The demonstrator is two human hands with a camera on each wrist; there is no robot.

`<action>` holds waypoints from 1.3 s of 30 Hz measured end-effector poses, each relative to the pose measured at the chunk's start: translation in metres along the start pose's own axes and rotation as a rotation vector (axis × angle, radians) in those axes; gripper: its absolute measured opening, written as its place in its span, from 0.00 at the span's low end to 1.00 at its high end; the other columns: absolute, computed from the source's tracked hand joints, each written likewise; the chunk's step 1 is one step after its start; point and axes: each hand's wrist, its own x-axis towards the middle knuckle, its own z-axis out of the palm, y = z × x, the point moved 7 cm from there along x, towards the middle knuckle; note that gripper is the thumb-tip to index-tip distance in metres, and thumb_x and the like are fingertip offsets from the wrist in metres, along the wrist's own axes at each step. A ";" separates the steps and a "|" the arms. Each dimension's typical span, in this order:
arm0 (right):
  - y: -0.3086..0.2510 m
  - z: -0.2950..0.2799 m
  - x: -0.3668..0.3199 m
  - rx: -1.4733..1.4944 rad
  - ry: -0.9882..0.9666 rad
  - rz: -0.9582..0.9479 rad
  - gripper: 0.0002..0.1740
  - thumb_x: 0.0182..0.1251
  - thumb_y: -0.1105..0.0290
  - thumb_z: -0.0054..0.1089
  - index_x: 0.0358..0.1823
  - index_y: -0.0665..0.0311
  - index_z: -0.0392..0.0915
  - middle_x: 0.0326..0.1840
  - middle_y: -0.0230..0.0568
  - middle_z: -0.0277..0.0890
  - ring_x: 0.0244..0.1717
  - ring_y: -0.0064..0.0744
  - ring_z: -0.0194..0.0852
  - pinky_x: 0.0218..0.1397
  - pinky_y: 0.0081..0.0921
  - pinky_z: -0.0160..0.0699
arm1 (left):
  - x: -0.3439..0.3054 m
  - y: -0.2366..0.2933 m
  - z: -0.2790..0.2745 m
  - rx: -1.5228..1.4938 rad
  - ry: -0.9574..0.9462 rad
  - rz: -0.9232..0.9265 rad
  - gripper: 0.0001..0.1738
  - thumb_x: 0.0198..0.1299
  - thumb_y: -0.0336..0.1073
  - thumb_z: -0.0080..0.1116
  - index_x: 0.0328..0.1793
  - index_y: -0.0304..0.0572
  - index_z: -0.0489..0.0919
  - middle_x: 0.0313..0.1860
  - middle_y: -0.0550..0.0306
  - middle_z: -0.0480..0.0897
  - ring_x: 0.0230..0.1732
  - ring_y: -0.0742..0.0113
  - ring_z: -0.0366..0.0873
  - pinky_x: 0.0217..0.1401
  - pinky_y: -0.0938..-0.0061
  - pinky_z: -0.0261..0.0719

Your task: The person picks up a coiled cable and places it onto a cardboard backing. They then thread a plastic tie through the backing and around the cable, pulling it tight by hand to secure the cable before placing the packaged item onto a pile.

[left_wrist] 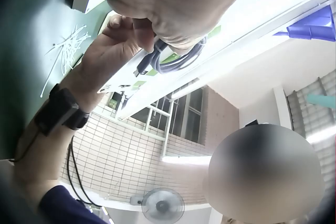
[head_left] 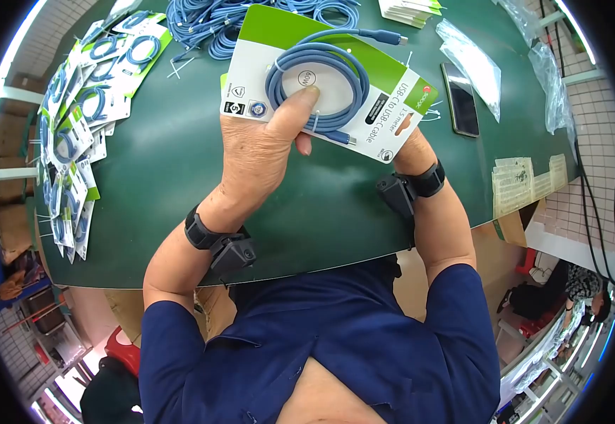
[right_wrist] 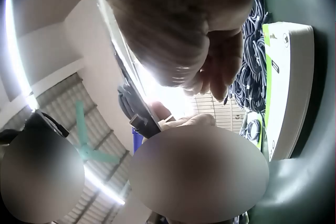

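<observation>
In the head view my left hand [head_left: 256, 150] grips a white-and-green USB-C cable card [head_left: 268, 28], its thumb pressed over the middle. A coiled blue cable [head_left: 357, 74] lies on the card's front, held by white ties, with a plug sticking out at the top and another near the bottom edge. My right hand [head_left: 415, 152] is behind the card's right end, where the card hides most of its fingers. The right wrist view shows bent right fingers [right_wrist: 223, 69] near the back of the card; I cannot tell whether they pinch anything.
Cards with coiled cables [head_left: 95, 102] overlap in a pile along the table's left side. Loose blue cables [head_left: 212, 28] are heaped at the back, beside a stack of cards [head_left: 410, 10]. White ties [left_wrist: 68, 48], a phone [head_left: 460, 99] and clear plastic bags [head_left: 473, 67] lie to the right.
</observation>
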 end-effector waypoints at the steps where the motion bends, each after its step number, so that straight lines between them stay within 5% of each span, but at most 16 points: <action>1: -0.002 0.002 0.006 0.061 0.010 -0.034 0.32 0.76 0.69 0.70 0.78 0.63 0.73 0.73 0.44 0.81 0.69 0.34 0.83 0.65 0.31 0.89 | 0.000 -0.002 0.000 -0.019 -0.009 -0.021 0.19 0.67 0.26 0.69 0.63 0.34 0.81 0.47 0.55 0.88 0.34 0.73 0.84 0.23 0.79 0.79; 4: -0.010 0.005 0.022 0.172 0.028 -0.106 0.32 0.78 0.70 0.68 0.80 0.62 0.71 0.74 0.45 0.80 0.70 0.37 0.82 0.66 0.32 0.89 | -0.001 -0.006 0.000 -0.051 -0.013 -0.091 0.20 0.67 0.27 0.70 0.64 0.36 0.81 0.48 0.56 0.89 0.37 0.73 0.85 0.27 0.78 0.82; 7: -0.012 0.005 0.041 0.751 0.066 0.110 0.19 0.81 0.71 0.64 0.68 0.66 0.78 0.62 0.45 0.84 0.55 0.30 0.85 0.54 0.28 0.90 | -0.002 -0.005 0.003 -0.077 -0.049 -0.182 0.18 0.66 0.26 0.72 0.62 0.38 0.83 0.48 0.58 0.89 0.40 0.72 0.85 0.33 0.77 0.84; 8: -0.022 0.004 0.045 0.741 0.062 0.107 0.19 0.81 0.71 0.64 0.68 0.66 0.78 0.62 0.45 0.84 0.55 0.30 0.85 0.54 0.28 0.90 | -0.003 -0.005 0.003 -0.082 -0.080 -0.245 0.17 0.65 0.26 0.72 0.60 0.38 0.85 0.47 0.58 0.89 0.41 0.72 0.85 0.37 0.76 0.85; 11: -0.060 0.006 0.047 0.695 0.062 0.116 0.07 0.79 0.71 0.68 0.43 0.64 0.79 0.38 0.33 0.80 0.35 0.20 0.79 0.38 0.20 0.80 | 0.001 -0.017 -0.008 -0.010 -0.187 -0.228 0.13 0.63 0.23 0.73 0.54 0.38 0.87 0.46 0.59 0.90 0.42 0.71 0.86 0.43 0.75 0.85; 15: -0.081 0.008 0.044 0.549 0.086 0.125 0.12 0.81 0.71 0.65 0.37 0.63 0.72 0.40 0.38 0.75 0.30 0.14 0.65 0.32 0.19 0.70 | 0.012 -0.023 -0.016 0.099 -0.333 -0.035 0.08 0.59 0.20 0.73 0.44 0.37 0.89 0.44 0.59 0.90 0.43 0.69 0.86 0.49 0.74 0.85; 18: -0.089 0.005 0.041 0.551 0.036 0.132 0.10 0.80 0.72 0.65 0.38 0.63 0.73 0.41 0.38 0.76 0.33 0.16 0.67 0.36 0.19 0.73 | 0.013 -0.021 -0.016 0.008 -0.322 0.022 0.07 0.56 0.18 0.73 0.39 0.36 0.89 0.43 0.59 0.90 0.43 0.68 0.87 0.51 0.74 0.84; 22: -0.090 0.003 0.042 0.462 -0.023 0.062 0.06 0.79 0.75 0.63 0.42 0.64 0.75 0.43 0.39 0.78 0.38 0.20 0.72 0.44 0.19 0.76 | 0.010 -0.017 -0.022 0.162 -0.309 0.110 0.06 0.63 0.21 0.70 0.44 0.36 0.87 0.48 0.53 0.88 0.46 0.68 0.86 0.50 0.71 0.86; 24: -0.094 -0.002 0.043 0.418 -0.043 0.015 0.04 0.78 0.75 0.63 0.43 0.64 0.76 0.44 0.40 0.79 0.41 0.21 0.74 0.46 0.20 0.77 | 0.007 -0.014 -0.020 -0.042 -0.131 -0.040 0.10 0.64 0.21 0.68 0.50 0.37 0.86 0.49 0.53 0.88 0.48 0.66 0.87 0.50 0.70 0.87; 27: -0.099 -0.025 0.043 0.782 0.227 -0.047 0.07 0.77 0.76 0.63 0.52 0.66 0.79 0.50 0.42 0.82 0.51 0.24 0.79 0.57 0.21 0.79 | 0.009 -0.012 -0.025 -0.172 -0.015 -0.129 0.14 0.66 0.20 0.67 0.56 0.37 0.85 0.52 0.53 0.88 0.50 0.65 0.88 0.51 0.69 0.89; 31: -0.115 -0.019 0.039 0.294 0.318 -0.128 0.14 0.76 0.75 0.68 0.59 0.68 0.79 0.53 0.41 0.85 0.54 0.23 0.83 0.57 0.22 0.82 | 0.010 -0.013 -0.024 -0.264 0.049 -0.167 0.18 0.68 0.21 0.67 0.63 0.36 0.83 0.57 0.52 0.88 0.53 0.64 0.89 0.53 0.67 0.90; 38: -0.126 -0.022 0.028 0.030 0.362 -0.013 0.18 0.73 0.76 0.73 0.60 0.69 0.79 0.47 0.36 0.88 0.44 0.18 0.86 0.46 0.19 0.87 | -0.007 -0.003 -0.034 -0.213 0.034 -0.255 0.23 0.68 0.27 0.72 0.68 0.37 0.81 0.60 0.53 0.87 0.58 0.64 0.87 0.57 0.65 0.90; 39: -0.126 -0.021 0.025 0.034 0.358 0.003 0.18 0.72 0.77 0.74 0.59 0.69 0.79 0.46 0.35 0.88 0.42 0.18 0.86 0.44 0.18 0.88 | -0.007 0.015 -0.038 -0.105 0.025 -0.038 0.25 0.66 0.27 0.73 0.68 0.37 0.81 0.61 0.53 0.86 0.60 0.61 0.87 0.59 0.64 0.89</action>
